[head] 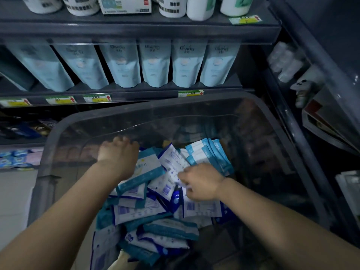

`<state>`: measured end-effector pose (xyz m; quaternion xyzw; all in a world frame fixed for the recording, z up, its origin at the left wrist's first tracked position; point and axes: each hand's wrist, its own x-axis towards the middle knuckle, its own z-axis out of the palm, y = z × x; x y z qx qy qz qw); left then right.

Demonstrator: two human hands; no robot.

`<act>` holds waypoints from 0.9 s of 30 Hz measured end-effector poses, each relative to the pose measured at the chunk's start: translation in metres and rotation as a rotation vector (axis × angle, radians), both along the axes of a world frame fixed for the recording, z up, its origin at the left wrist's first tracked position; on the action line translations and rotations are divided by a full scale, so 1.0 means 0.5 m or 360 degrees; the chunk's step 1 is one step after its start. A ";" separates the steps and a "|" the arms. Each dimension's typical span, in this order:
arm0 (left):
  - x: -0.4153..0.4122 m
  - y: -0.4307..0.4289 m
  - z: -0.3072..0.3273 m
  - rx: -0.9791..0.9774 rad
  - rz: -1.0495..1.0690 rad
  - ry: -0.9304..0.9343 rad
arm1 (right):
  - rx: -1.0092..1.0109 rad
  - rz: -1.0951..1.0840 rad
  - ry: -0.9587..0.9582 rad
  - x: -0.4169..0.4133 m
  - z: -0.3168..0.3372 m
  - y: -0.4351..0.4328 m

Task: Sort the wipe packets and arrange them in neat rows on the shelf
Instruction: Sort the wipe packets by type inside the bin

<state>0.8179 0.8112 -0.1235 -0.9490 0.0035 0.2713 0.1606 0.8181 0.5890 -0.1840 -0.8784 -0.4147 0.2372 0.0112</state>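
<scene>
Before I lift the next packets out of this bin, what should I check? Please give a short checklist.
1. Sorting: not ok; the blue-and-white wipe packets lie jumbled in the clear plastic bin.
2. Hands in place: ok; left hand and right hand both reach into the bin.
3. Grip on a packet: cannot tell; the hold is unclear.
4. Free shelf space: cannot tell; the dark shelf ahead holds light blue pouches.
5. Upright white-and-blue packet stack at the bin's far side: ok; it stands together.
</scene>
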 end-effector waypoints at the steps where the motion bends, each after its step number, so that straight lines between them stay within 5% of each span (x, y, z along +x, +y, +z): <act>1: 0.000 -0.006 -0.005 -0.0034 -0.0015 -0.0022 | -0.0224 0.0053 0.0154 -0.007 -0.008 0.003; 4: 0.000 -0.009 -0.015 -0.0121 -0.0001 -0.0026 | -0.0606 0.0032 0.0268 -0.028 -0.034 0.002; 10: 0.001 -0.001 -0.022 -0.0160 -0.0018 0.0035 | -0.0768 0.0014 0.0074 -0.059 -0.070 0.019; 14: 0.001 0.004 -0.022 -0.0147 -0.0044 0.0050 | -0.0540 -0.0226 0.0312 -0.021 -0.038 0.004; 17: 0.004 0.004 -0.021 -0.0147 -0.0056 0.0062 | -0.0352 -0.0726 0.0475 0.035 0.008 -0.025; 22: 0.005 0.001 -0.022 -0.0200 -0.0045 0.0095 | -0.0753 -0.0886 0.0885 0.040 0.006 -0.081; 27: 0.005 0.002 -0.024 -0.0222 -0.0067 0.0099 | -0.1128 -0.0301 0.0248 0.002 -0.026 -0.058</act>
